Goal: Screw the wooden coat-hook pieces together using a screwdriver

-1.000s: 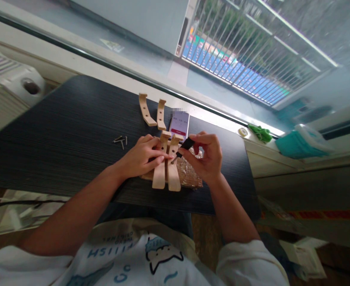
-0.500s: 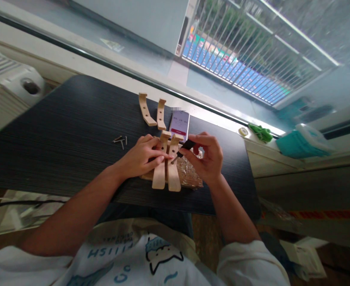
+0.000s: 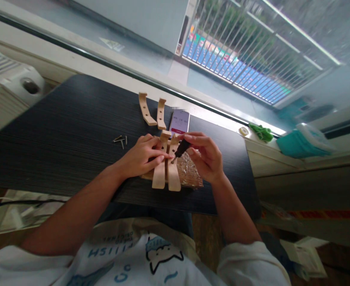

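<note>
Two curved wooden pieces [image 3: 174, 174] with holes lie side by side, their hooked ends away from me, on a block in bubble wrap [image 3: 191, 169]. My left hand [image 3: 146, 155] is closed on the left piece, with a finger and the thumb reaching across toward the right one. In my right hand [image 3: 206, 155] is a screwdriver [image 3: 182, 148] with a black handle, gripped between thumb and fingers. It tilts down to the left, its tip at the lower hole of the right piece. Whether the tip meets a screw is too small to tell.
Two more curved wooden pieces, one on the left [image 3: 146, 109] and one on the right [image 3: 161, 114], lie near the window side. Beside them rests a phone [image 3: 179, 121]. Several screws [image 3: 121, 140] lie left of my hand on the dark table [image 3: 73, 119].
My right fingers have shifted on the screwdriver, and its handle has turned and now stands steeper. The left hand and the wooden pieces have stayed in place.
</note>
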`<state>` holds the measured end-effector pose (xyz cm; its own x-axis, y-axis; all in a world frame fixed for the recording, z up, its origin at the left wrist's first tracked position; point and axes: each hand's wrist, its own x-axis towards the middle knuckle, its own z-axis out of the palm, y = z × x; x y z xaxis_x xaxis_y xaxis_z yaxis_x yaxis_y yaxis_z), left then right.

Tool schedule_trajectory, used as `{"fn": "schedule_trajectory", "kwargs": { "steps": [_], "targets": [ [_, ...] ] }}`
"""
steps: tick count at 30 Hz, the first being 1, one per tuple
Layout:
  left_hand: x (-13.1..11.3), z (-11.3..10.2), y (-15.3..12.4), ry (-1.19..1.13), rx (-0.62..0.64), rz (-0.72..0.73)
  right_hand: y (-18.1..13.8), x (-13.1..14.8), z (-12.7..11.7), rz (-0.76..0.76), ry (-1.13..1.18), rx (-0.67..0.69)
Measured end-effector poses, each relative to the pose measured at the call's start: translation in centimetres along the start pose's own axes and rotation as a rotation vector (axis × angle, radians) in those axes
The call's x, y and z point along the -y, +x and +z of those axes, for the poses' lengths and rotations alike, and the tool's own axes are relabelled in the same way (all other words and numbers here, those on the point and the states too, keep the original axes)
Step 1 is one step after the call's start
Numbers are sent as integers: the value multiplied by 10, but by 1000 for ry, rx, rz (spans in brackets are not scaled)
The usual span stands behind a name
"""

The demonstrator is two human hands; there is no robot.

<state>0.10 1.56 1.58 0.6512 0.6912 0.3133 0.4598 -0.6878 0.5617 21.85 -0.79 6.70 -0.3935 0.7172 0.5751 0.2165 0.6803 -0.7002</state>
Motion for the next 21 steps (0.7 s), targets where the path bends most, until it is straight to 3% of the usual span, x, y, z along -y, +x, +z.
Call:
{"fn": "schedule_trajectory", "kwargs": {
  "steps": [21],
  "targets": [
    [0,0,0,-14,-14,11,-4,-5,1,142,118,7]
  ]
}}
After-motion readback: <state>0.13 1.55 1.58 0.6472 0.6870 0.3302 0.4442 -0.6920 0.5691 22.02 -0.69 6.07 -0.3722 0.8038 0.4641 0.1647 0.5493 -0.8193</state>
